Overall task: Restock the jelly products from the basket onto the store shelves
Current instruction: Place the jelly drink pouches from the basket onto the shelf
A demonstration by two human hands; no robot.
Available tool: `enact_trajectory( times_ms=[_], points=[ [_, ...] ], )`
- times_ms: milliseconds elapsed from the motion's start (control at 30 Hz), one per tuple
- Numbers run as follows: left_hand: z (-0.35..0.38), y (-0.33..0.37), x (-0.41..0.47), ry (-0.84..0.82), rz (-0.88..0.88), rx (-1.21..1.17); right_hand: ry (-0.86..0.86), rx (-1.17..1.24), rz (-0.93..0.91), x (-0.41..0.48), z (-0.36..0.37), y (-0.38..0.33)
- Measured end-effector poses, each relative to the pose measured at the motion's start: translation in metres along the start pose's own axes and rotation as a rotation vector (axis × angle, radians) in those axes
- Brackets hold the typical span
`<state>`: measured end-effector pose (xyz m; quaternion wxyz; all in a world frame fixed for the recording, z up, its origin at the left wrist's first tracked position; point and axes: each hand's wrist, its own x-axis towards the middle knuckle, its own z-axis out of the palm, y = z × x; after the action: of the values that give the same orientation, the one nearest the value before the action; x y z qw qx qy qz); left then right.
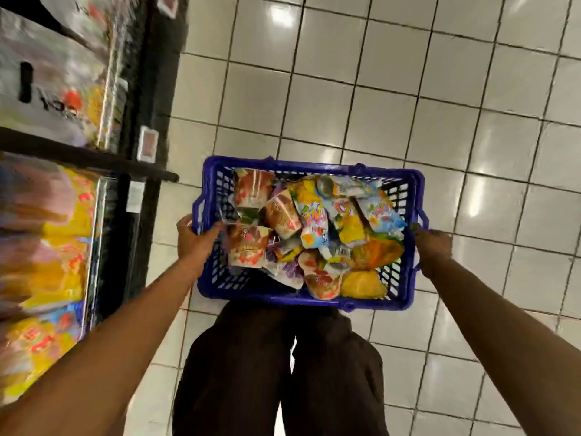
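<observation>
While I stand with the store shelves (88, 158) on my left, I hold the blue plastic basket (314, 167) between both hands, out in front of my legs. My left hand (195, 237) grips the basket's left end, with the fingers curled over the rim and into the inside, just beside a red-labelled cup pack. My right hand (434, 247) is closed round the rim at the right end. The jelly products (314, 231) lie heaped in the basket: red-labelled cup packs are nearer my left hand, and blue, yellow and orange bags are nearer my right. The shelf stock is blurred, with yellow packs (63, 215) on the lower shelf. White floor tiles (377, 89) lie beneath the basket.
</observation>
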<state>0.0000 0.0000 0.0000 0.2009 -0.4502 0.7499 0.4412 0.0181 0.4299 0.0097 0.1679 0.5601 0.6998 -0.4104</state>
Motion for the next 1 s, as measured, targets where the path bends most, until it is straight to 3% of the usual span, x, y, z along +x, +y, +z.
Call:
enact_trajectory(
  times_ms=[67, 167, 333, 533, 733, 1000],
  points=[
    [0.001, 0.002, 0.011, -0.002, -0.034, 0.014, -0.030, 0.082, 0.071, 0.010, 0.006, 0.004],
    [-0.005, 0.002, 0.024, -0.136, -0.111, 0.033, -0.087, 0.148, 0.175, 0.018, 0.009, 0.009],
    [-0.013, 0.001, 0.042, -0.260, -0.172, 0.056, -0.106, 0.093, 0.176, 0.024, 0.013, 0.008],
    [-0.003, 0.008, 0.027, -0.176, -0.225, -0.030, -0.126, 0.031, 0.224, 0.025, 0.007, -0.001],
    [-0.034, 0.037, -0.011, -0.103, -0.183, -0.062, -0.039, 0.096, 0.213, -0.016, -0.019, -0.024],
    [-0.119, 0.141, -0.134, 0.012, -0.200, -0.169, -0.011, 0.125, 0.126, -0.139, -0.115, -0.145]
  ],
)
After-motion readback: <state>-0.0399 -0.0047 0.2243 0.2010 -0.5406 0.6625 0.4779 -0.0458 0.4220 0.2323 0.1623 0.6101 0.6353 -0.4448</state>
